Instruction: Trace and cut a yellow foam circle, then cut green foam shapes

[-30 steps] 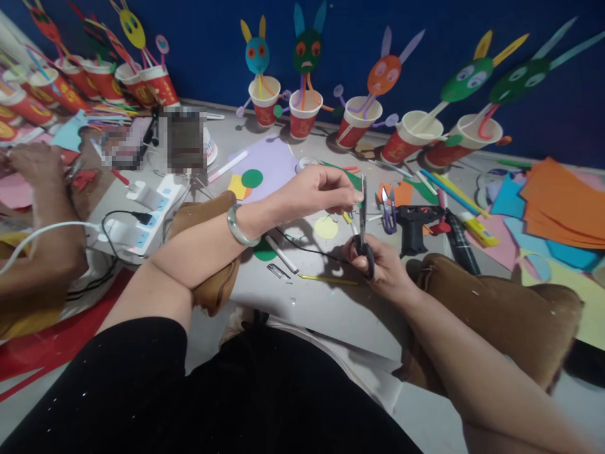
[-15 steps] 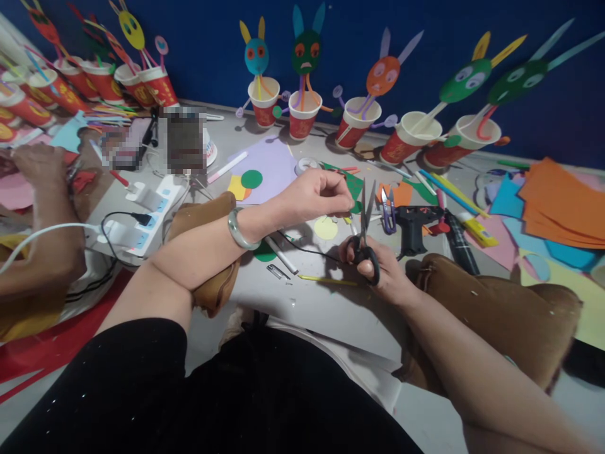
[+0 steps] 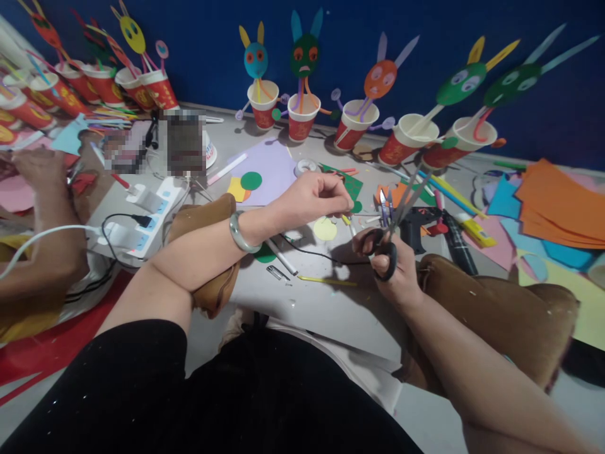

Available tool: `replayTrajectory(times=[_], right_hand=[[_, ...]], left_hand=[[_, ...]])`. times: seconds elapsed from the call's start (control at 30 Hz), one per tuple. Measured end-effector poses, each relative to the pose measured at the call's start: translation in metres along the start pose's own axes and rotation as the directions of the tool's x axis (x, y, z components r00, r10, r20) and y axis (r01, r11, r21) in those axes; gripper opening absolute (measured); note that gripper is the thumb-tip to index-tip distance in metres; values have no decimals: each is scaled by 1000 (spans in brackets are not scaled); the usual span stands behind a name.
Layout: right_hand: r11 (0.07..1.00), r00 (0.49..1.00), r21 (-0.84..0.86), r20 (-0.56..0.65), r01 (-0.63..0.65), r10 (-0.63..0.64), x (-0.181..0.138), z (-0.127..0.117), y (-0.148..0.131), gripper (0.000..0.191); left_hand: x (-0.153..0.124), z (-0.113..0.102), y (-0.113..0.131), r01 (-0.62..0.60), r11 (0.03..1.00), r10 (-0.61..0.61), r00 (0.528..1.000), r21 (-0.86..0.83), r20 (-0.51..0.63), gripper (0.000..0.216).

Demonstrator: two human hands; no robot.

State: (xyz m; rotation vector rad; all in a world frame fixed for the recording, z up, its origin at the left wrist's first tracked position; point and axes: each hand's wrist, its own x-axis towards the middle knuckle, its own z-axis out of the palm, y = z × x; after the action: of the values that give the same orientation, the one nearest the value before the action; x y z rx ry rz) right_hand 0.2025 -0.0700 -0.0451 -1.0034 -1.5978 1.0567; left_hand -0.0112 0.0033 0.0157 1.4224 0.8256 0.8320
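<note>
My right hand (image 3: pixel 394 268) grips a pair of scissors (image 3: pixel 399 211) by its black handles, the blades pointing up and a little apart. Thumb and fingers of my left hand (image 3: pixel 326 194) are pinched together; whatever they hold is too small or hidden to name. A green paper piece (image 3: pixel 353 188) shows just behind those fingertips, and a pale yellow paper circle (image 3: pixel 326 229) lies below them. Purple thread snips (image 3: pixel 385 208) and a black glue gun (image 3: pixel 416 234) rest beyond the scissors, partly covered by them.
Red paper cups (image 3: pixel 305 123) with paper-faced figures line the blue wall. A power strip (image 3: pixel 158 211) with cables is at left, near another person's arm (image 3: pixel 57 214). Brown cushions (image 3: pixel 501 315) lie under my forearms. Orange paper sheets (image 3: pixel 562 205) are stacked at right.
My right hand has moved right with the scissors, away from my left hand, and the blades now lean to the right. My left hand has barely moved.
</note>
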Motion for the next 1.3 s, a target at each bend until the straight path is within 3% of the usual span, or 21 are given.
replayTrajectory(times=[0.17,0.33,0.7,1.3], right_hand=[[999,982,23,-184,-27,31,-1,-1,2,39],[995,976,55,-199,-79,88,-4,-5,14,22],[996,973,-1,-215,-86,84,-2,-3,9,28],[997,978,-17,-197,-80,75,-3,-2,9,29]], left_hand=[[0,3,-3,67,998,-66,993,-15,94,18],[-1,8,-9,74,997,-78,988,30,132,15],[-3,11,-14,27,987,-56,982,158,180,16],[-4,12,-15,-9,979,-28,984,203,179,14]])
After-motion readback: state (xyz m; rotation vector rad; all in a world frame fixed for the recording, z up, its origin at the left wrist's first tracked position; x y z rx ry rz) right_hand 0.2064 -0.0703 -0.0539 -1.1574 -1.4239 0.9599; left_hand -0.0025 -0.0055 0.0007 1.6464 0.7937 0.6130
